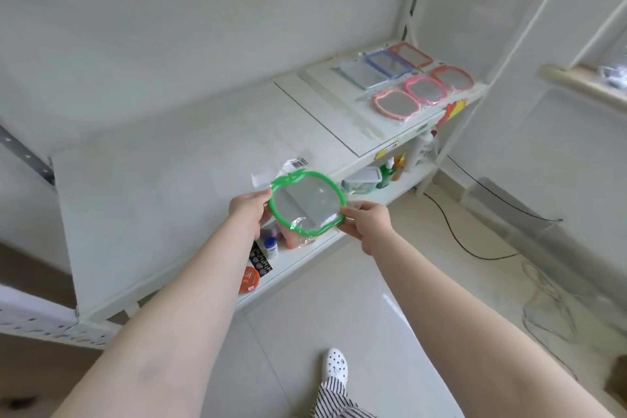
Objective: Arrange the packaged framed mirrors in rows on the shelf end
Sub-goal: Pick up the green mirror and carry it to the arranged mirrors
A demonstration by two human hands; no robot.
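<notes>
Left hand (249,210) and right hand (364,219) pinching opposite edges of green mirror (307,202), frame centre; six mirrors (424,89) lying upper right on shelf (169,180).

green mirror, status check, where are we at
Left hand and right hand both grip the packaged green mirror, held above the shelf's front edge. Six mirrors already laid in two rows at the far end. Nothing in the way.

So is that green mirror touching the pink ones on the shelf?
Apart. The head view shows the green mirror held in both hands, with bare shelf before the pink mirrors.
</notes>
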